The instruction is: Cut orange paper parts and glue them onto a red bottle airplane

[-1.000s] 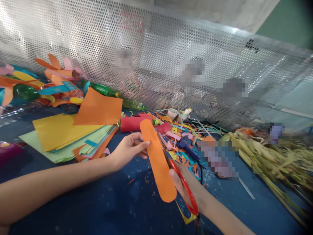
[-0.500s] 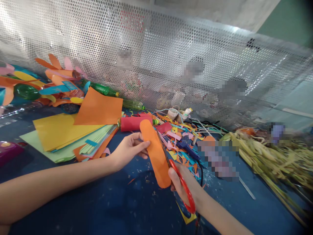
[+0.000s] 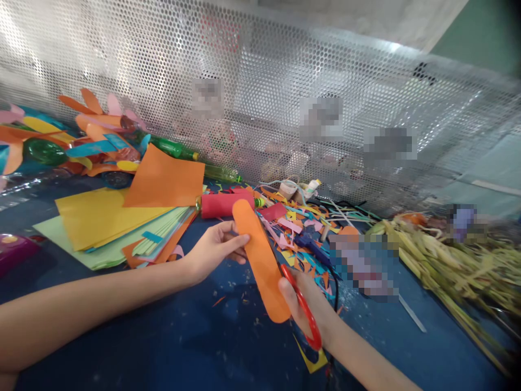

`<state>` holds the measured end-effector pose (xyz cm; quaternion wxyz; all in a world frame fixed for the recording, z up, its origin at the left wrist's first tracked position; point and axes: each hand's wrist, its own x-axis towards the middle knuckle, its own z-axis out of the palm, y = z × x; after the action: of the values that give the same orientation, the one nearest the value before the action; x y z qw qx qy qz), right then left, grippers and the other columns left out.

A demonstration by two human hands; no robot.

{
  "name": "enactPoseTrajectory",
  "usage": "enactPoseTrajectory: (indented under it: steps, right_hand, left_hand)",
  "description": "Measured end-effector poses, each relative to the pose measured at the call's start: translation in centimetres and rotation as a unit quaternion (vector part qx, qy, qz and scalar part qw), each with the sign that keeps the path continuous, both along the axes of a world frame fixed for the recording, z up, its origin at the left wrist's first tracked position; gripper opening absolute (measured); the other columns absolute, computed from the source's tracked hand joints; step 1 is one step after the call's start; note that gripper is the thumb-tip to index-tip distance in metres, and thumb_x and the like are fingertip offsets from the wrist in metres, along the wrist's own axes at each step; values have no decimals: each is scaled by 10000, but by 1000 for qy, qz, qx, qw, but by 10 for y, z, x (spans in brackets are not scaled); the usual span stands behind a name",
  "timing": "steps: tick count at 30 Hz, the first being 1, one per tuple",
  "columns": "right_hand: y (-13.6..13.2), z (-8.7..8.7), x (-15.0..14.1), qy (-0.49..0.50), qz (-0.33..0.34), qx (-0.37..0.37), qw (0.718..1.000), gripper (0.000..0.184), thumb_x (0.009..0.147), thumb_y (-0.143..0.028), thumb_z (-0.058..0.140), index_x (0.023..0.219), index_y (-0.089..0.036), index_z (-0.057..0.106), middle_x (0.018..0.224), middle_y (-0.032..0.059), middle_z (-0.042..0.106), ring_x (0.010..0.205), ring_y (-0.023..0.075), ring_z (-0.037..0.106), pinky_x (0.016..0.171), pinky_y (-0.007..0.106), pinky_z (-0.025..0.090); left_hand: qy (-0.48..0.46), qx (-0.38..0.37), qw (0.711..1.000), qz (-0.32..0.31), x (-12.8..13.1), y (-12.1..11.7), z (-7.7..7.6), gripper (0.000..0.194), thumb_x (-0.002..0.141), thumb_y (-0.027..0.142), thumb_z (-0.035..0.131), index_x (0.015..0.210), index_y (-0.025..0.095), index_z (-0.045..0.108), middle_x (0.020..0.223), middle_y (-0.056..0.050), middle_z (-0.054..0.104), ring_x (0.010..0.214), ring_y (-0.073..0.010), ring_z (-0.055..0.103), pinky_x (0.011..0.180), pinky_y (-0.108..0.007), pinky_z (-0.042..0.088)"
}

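"What's biggest?"

"The shiny silver sheet [image 3: 260, 70], full of holes, at the back. Then the blue table [image 3: 154, 336] in front."

"Next?"

"A pile of paper [image 3: 109, 217], yellow and green, on the left."

"And the hands?"

"The left hand [image 3: 215, 247] pinches the left side of a long orange paper [image 3: 258, 255] with round ends. The right hand [image 3: 305, 301] is wrapped around the red handles of the scissors [image 3: 306, 315]."

"Where's the orange paper?"

"Tilted, above the table, between both hands. The scissors are at its right edge. I can't tell if they're open."

"What's smallest?"

"Bright paper scraps [image 3: 288, 224], past the hands."
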<state>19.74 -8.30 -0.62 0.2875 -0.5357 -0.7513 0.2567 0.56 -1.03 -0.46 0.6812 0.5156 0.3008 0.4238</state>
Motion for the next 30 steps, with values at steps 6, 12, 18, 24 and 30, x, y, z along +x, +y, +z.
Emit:
enactPoseTrajectory:
  steps: [6,12,18,24,30]
  right_hand:
    - [3,-7,3,-35,4,19,999,396,891,-477,299,623,-193,367,545,-21,365,492,112,351,423,225,258]
    - [4,-8,2,-41,4,36,999,398,885,-477,300,601,-199,319,530,-37,310,480,100,302,412,225,233]
    - [4,-8,1,-35,-8,11,999,433,864,-539,289,595,-200,318,537,-28,324,493,108,318,411,222,237]
    - [5,-8,0,-19,-18,-2,1000,446,843,-568,315,591,-200,325,538,-35,302,501,105,297,416,220,234]
    - [6,-12,-1,-7,-33,-31,999,449,825,-585,350,588,-203,339,503,-42,317,443,100,324,395,224,245]
  left_hand:
    - [-7,-8,1000,4,0,1,-2,228,741,283,669,864,127,556,695,-4,652,544,-80,612,526,-173,506]
    - [-7,-7,1000,6,0,1,-2,231,733,290,673,847,126,557,702,-14,655,552,-89,616,530,-186,508]
    - [-2,-12,1000,9,0,2,-2,233,725,296,680,823,130,549,667,-5,650,528,-88,610,517,-186,502]
    - [-1,-13,1000,12,0,3,-3,227,728,290,678,806,132,536,666,-1,652,541,-83,612,521,-174,498]
    - [2,-7,1000,12,0,5,-7,243,718,309,684,787,138,527,687,-10,657,548,-89,613,526,-184,497]
